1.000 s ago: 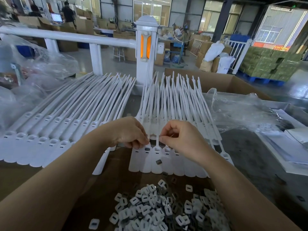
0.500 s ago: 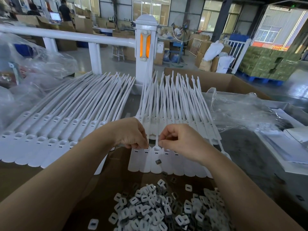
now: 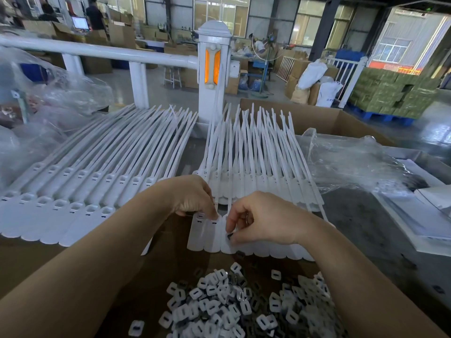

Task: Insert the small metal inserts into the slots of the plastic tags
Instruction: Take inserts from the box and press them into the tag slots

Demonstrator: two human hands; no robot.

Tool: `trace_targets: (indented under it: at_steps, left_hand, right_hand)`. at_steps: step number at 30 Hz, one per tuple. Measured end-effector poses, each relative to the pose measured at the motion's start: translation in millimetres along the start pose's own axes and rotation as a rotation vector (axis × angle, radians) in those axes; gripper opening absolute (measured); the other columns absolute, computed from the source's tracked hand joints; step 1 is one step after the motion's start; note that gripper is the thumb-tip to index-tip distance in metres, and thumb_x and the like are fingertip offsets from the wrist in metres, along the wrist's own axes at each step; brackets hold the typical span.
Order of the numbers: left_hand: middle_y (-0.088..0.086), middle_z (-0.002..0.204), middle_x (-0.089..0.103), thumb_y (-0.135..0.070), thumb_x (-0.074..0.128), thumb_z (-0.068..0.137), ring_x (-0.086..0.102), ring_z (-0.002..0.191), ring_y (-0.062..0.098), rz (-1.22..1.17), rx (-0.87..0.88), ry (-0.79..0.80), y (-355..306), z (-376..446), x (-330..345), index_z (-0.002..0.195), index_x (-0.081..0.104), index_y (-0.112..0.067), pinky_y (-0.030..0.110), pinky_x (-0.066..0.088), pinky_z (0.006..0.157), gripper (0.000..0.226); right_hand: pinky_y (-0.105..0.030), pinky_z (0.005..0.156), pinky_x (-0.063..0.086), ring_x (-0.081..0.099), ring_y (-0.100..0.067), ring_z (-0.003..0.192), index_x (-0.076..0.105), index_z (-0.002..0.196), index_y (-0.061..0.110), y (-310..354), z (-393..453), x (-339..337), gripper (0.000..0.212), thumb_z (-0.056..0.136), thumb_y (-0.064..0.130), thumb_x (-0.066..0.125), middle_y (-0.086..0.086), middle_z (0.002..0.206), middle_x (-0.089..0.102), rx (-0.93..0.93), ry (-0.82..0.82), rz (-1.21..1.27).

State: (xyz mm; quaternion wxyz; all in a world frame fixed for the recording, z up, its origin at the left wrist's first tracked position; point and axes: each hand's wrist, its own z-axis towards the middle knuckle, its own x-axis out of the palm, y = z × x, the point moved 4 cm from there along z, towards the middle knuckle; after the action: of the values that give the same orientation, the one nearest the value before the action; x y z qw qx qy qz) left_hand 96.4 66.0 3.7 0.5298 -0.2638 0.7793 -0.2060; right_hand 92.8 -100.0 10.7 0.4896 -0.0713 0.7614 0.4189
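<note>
A row of white plastic tags [image 3: 207, 236] lies side by side in front of me, their long tails fanning away. My left hand [image 3: 192, 198] is curled over the heads of the leftmost tags, fingertips holding one down. My right hand [image 3: 261, 218] has dropped onto the flat flag of a tag, where its thumb and forefinger pinch a small dark metal insert [image 3: 229, 235]. Below my hands, a loose pile of white and dark inserts [image 3: 231, 306] covers the brown cardboard. A second, longer row of tags [image 3: 61, 215] lies to the left.
A clear plastic bag [image 3: 353, 162] lies crumpled to the right, and more bags [image 3: 48, 98] are heaped at the left. Behind the tags stand a white railing post [image 3: 214, 69] and an open cardboard box [image 3: 317, 118]. White sheets [image 3: 427, 215] lie at the right edge.
My right hand has moved from the tag heads down to the flag and closed on the loose dark insert there. My left hand has stayed on the tag heads.
</note>
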Motion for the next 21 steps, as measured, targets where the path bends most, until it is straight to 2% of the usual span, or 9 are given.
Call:
trace_targets:
  at_steps: [4,7,9,12,16,19,21]
  left_hand:
    - [-0.007,0.065,0.057,-0.029,0.082,0.073,0.05,0.064,0.011,-0.023,-0.01,-0.004,4,2,1,0.07,0.063,-0.022,0.024,0.039,0.057,0.02]
    - [-0.015,0.052,0.056,-0.028,0.082,0.072,0.049,0.062,0.01,-0.039,0.004,-0.012,7,2,1,0.068,0.064,-0.023,0.024,0.039,0.057,0.02]
    - [-0.016,0.048,0.054,-0.027,0.082,0.072,0.048,0.061,0.01,-0.045,0.009,-0.012,8,2,0,0.066,0.064,-0.023,0.024,0.039,0.058,0.019]
    - [-0.011,0.059,0.057,-0.026,0.082,0.072,0.049,0.061,0.01,-0.04,0.015,-0.003,8,2,0,0.067,0.065,-0.023,0.026,0.04,0.059,0.018]
    - [-0.007,0.064,0.057,-0.022,0.078,0.073,0.049,0.061,0.011,-0.045,0.025,-0.004,8,2,1,0.069,0.065,-0.021,0.026,0.04,0.058,0.014]
    - [-0.005,0.067,0.059,-0.023,0.077,0.077,0.051,0.064,0.011,-0.028,0.024,-0.002,7,2,1,0.074,0.067,-0.019,0.024,0.041,0.058,0.012]
    - [-0.003,0.068,0.059,-0.023,0.077,0.077,0.052,0.064,0.012,-0.025,0.027,-0.003,6,2,1,0.076,0.068,-0.018,0.023,0.041,0.057,0.011]
  right_hand:
    - [-0.014,0.06,0.047,0.062,0.003,0.067,0.071,0.083,0.033,8,-3,2,0.015,0.078,0.031,0.084,0.013,0.075,0.068,-0.007,0.086,-0.037]
    - [-0.011,0.06,0.045,0.062,0.005,0.069,0.074,0.085,0.031,16,-4,7,0.009,0.081,0.026,0.081,0.019,0.072,0.067,-0.048,0.145,-0.054]
    - [-0.015,0.065,0.048,0.062,0.003,0.073,0.075,0.087,0.031,22,-5,10,0.009,0.082,0.026,0.081,0.021,0.075,0.066,-0.09,0.173,-0.051]
    - [-0.027,0.079,0.054,0.061,0.002,0.082,0.076,0.092,0.03,32,-7,17,0.01,0.084,0.026,0.079,0.021,0.084,0.066,-0.152,0.222,-0.022]
    - [-0.007,0.072,0.042,0.057,0.015,0.081,0.077,0.102,0.03,48,-6,28,0.016,0.088,0.023,0.074,0.033,0.08,0.06,-0.236,0.21,-0.009]
    - [-0.011,0.069,0.04,0.053,0.016,0.078,0.075,0.109,0.035,54,-5,35,0.022,0.089,0.024,0.073,0.032,0.078,0.056,-0.257,0.204,-0.109]
    - [-0.017,0.072,0.046,0.055,0.01,0.08,0.074,0.107,0.035,54,-4,36,0.02,0.089,0.026,0.073,0.025,0.084,0.061,-0.253,0.196,-0.144]
